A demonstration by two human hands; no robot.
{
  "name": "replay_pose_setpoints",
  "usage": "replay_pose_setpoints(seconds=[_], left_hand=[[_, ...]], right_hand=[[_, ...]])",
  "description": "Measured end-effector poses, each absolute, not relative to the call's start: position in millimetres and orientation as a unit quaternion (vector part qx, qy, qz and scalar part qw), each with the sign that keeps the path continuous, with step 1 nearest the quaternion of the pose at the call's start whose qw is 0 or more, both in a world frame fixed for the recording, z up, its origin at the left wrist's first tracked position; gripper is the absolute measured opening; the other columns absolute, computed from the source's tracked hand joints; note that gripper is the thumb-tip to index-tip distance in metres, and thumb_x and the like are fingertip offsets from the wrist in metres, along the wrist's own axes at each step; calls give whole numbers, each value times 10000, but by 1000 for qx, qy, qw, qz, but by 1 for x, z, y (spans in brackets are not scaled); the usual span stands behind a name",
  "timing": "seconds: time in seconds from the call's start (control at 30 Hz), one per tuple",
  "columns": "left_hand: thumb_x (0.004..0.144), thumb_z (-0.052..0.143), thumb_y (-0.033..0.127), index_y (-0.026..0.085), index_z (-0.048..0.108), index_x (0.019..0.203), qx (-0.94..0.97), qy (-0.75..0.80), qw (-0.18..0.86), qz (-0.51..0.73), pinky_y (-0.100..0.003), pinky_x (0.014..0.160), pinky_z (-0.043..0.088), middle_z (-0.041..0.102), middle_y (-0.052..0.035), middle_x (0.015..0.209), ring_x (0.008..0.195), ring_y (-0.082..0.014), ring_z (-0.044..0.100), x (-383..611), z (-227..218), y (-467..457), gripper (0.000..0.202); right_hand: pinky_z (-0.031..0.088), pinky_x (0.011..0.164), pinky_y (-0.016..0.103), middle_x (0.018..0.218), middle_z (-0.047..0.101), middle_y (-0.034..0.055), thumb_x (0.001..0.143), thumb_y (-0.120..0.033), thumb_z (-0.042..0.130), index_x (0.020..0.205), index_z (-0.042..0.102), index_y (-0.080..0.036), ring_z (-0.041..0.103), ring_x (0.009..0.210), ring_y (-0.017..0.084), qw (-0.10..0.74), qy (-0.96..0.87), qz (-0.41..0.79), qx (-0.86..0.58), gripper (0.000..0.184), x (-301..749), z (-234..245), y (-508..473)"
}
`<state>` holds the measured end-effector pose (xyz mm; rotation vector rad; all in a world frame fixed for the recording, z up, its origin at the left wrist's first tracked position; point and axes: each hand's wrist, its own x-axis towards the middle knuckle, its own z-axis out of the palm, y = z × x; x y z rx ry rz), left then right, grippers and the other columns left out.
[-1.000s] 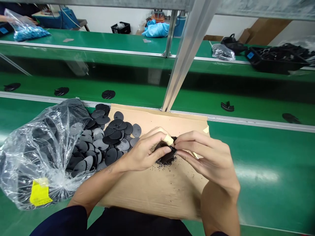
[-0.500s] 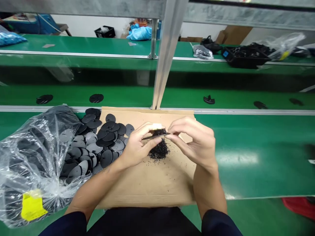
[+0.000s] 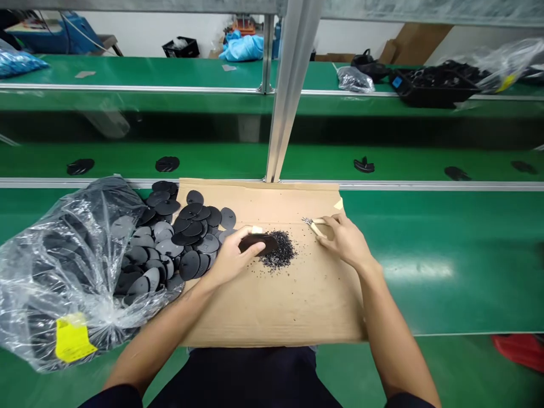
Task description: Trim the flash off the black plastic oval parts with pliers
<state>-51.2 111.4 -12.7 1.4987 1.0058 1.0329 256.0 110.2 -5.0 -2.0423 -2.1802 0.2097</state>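
Note:
My left hand pinches a dark oval disc between thumb and fingers. A whitish wrap sits on one of its fingertips. The disc is just left of a pile of tiny black bits on the cardboard sheet. Farther right, my right hand has its thumb and fingers around the cream handles of small cutting pliers. The plier jaws point left and away from me, with the handles spread. Left of my left hand lies a heap of black oval discs.
A clear plastic bag with black discs inside and a yellow label lies at the left. A metal post rises behind the cardboard. Small groups of black parts sit on the green belt beyond the rail. A loaded black tray stands on the far shelf.
My hands have come apart. My right hand has let go of the disc, moved right and closed on the pliers. My left hand has lowered slightly with the disc.

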Motion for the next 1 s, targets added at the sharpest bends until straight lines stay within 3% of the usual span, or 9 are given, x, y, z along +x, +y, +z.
replay_pose_setpoints(seconds=[0.17, 0.3, 0.53, 1.0], left_hand=[[832, 751, 494, 144, 744, 953, 613, 402, 516, 444, -287, 770, 569, 767, -80, 947, 864, -190, 707, -46, -30, 110, 370], [821, 777, 499, 148, 763, 965, 631, 397, 501, 439, -297, 817, 571, 774, -83, 940, 877, -192, 717, -49, -36, 110, 379], [840, 768, 498, 163, 773, 984, 655, 394, 485, 425, -313, 833, 578, 779, -93, 955, 888, -200, 723, -52, -41, 108, 365], [885, 751, 383, 168, 769, 980, 666, 375, 493, 416, -269, 782, 556, 769, -78, 927, 849, -171, 710, -53, -43, 108, 235]], right_hand=[[542, 871, 414, 1131, 689, 145, 812, -272, 570, 1177, 611, -153, 670, 1029, 296, 254, -719, 168, -624, 386, 229, -9, 112], [531, 766, 357, 1049, 693, 95, 923, -334, 490, 1213, 581, -175, 653, 887, 219, 361, -737, 276, -501, 343, 200, -16, 104], [535, 695, 325, 964, 689, 94, 915, -394, 675, 1153, 639, -166, 644, 813, 195, 380, -770, 300, -416, 331, 184, -19, 89], [557, 700, 336, 930, 691, 92, 935, -406, 665, 1215, 613, -172, 660, 817, 208, 353, -816, 231, -396, 369, 193, -26, 88]])
